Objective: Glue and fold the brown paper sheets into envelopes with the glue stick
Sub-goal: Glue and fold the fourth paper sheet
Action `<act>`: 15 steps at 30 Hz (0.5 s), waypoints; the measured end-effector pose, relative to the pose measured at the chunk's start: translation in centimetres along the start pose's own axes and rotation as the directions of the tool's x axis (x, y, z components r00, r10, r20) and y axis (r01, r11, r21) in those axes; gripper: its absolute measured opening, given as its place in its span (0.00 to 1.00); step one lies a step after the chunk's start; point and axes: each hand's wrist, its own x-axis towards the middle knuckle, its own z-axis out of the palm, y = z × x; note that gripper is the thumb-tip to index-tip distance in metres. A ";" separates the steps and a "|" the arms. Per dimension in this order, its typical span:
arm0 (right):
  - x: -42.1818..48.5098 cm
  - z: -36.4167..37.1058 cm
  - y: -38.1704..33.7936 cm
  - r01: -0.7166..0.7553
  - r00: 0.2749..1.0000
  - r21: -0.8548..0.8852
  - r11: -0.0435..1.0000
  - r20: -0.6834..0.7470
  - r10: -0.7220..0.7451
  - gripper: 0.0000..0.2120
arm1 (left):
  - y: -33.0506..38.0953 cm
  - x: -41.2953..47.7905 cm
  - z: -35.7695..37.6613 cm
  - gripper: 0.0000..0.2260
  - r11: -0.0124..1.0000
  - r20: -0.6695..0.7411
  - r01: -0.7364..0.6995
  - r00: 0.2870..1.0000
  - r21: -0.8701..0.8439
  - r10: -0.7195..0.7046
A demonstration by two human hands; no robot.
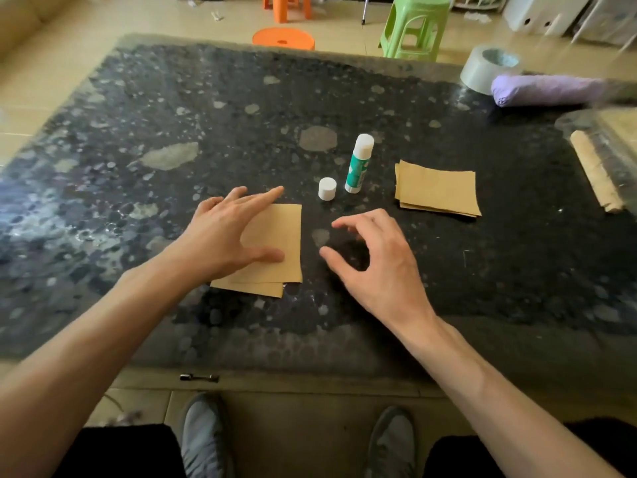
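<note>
A folded brown paper sheet (275, 243) is being pressed onto the speckled table (172, 115) by the flat left hand (227, 236), the empty right hand (372, 257) being held relaxed, a stack of brown sheets (437, 189) apparently being left undone.

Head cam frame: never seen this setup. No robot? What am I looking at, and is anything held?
No robot here: a person works with bare hands, and the single camera sits on their head, looking forward and down. The left hand lies flat on a folded brown paper on the dark table. The right hand hovers beside it, fingers loosely curled, holding nothing. Behind them stand the glue stick and its white cap, taken off. To the right lies a stack of brown sheets.
</note>
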 end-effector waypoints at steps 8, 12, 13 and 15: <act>-1.0 0.9 -0.5 0.120 0.982 -0.106 0.987 0.159 -0.103 0.28 | 0.4 0.3 1.3 0.42 0.990 -0.103 -0.120 0.986 0.072 0.128; -1.2 0.5 -0.5 0.090 0.984 -0.112 0.990 0.165 -0.071 0.33 | 1.9 0.2 2.1 0.35 0.982 -0.199 -0.184 0.962 0.041 0.189; -1.2 0.4 -0.4 0.069 0.986 -0.107 0.992 0.159 -0.052 0.34 | 2.4 0.2 2.1 0.32 0.982 -0.235 -0.189 0.955 -0.007 0.182; -1.3 0.0 -0.4 0.005 0.987 -0.071 0.997 0.160 0.006 0.36 | 3.1 0.2 1.9 0.25 0.960 -0.303 -0.179 0.947 -0.215 0.108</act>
